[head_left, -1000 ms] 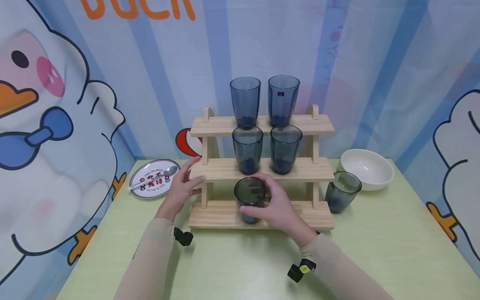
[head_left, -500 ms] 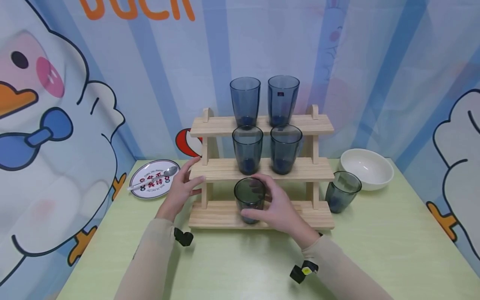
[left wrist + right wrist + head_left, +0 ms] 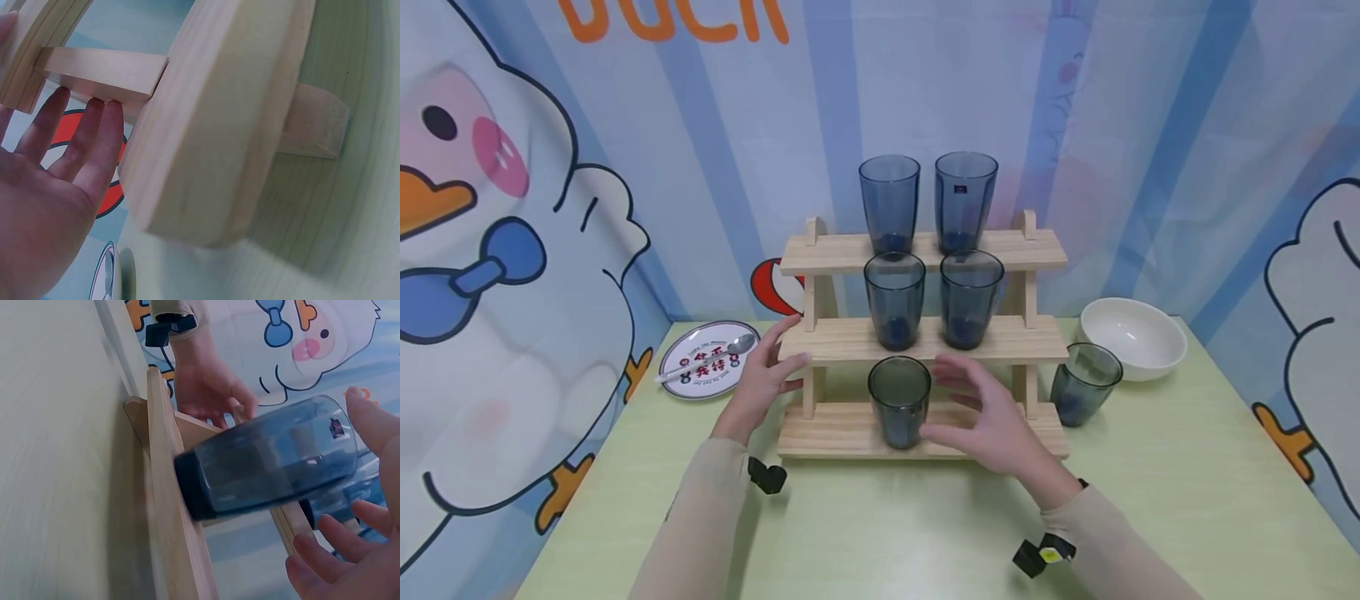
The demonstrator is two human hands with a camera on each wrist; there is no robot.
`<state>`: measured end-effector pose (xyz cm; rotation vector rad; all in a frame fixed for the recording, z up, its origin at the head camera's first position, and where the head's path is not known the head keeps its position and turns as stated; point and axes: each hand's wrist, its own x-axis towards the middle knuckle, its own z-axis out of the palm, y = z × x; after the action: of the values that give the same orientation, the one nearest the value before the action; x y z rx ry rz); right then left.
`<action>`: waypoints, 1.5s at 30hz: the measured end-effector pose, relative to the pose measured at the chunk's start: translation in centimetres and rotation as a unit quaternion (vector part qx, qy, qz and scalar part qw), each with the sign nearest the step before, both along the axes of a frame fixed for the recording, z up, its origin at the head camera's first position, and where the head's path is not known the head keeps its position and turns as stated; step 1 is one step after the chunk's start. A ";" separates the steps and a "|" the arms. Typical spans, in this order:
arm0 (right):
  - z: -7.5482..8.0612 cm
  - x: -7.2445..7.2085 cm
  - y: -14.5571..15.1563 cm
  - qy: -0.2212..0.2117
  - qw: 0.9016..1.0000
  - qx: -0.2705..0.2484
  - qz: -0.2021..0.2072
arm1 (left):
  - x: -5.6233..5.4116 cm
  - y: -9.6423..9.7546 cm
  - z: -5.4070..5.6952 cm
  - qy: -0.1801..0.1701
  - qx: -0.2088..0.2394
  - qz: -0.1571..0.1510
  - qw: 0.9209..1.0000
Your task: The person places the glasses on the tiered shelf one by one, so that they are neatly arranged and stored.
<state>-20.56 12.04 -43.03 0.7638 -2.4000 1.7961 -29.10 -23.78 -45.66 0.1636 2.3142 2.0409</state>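
A three-tier wooden rack (image 3: 842,337) stands at the back of the table. One blue-grey glass (image 3: 898,408) sits upright on its bottom shelf, left of the middle. Just right of that glass is my right hand (image 3: 992,425), fingers spread and holding nothing; the right wrist view shows the fingers apart from the glass (image 3: 275,459). My left hand (image 3: 760,383) rests at the rack's left end, its fingertips (image 3: 111,115) touching the upright post (image 3: 103,72) with straight fingers. Two glasses stand on the middle shelf (image 3: 895,308) and two on the top shelf (image 3: 890,200).
Another blue-grey glass (image 3: 1084,387) stands on the table by the rack's right end, in front of a white bowl (image 3: 1135,337). On the left lies a printed plate (image 3: 685,383) with a spoon (image 3: 711,358) on it. A cartoon cloth (image 3: 715,150) hangs behind.
My right hand has let go of the glass on the bottom shelf and drawn back to the right. That glass stays in place, and my left hand has not moved.
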 end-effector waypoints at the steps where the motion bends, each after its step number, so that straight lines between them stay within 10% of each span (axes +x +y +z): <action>1: 0.0 0.1 0.4 0.004 1.000 -0.002 0.000 | 0.0 0.0 0.0 0.000 0.000 0.000 1.000; 21: 1.2 1.9 10.0 0.134 0.983 0.007 -0.129 | 0.1 -0.1 0.2 0.001 0.003 0.002 1.000; 31: 0.6 0.9 15.5 0.120 0.941 0.158 -0.273 | 0.1 -0.1 0.0 -0.005 0.005 0.003 1.000; 45: -1.9 -1.7 17.3 0.053 0.947 0.199 -0.245 | 0.1 0.1 0.2 -0.006 -0.003 0.004 1.000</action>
<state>-22.24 29.31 -44.95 0.2262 -2.6029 1.0789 -29.00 -23.71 -45.43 0.1417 2.3173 2.0329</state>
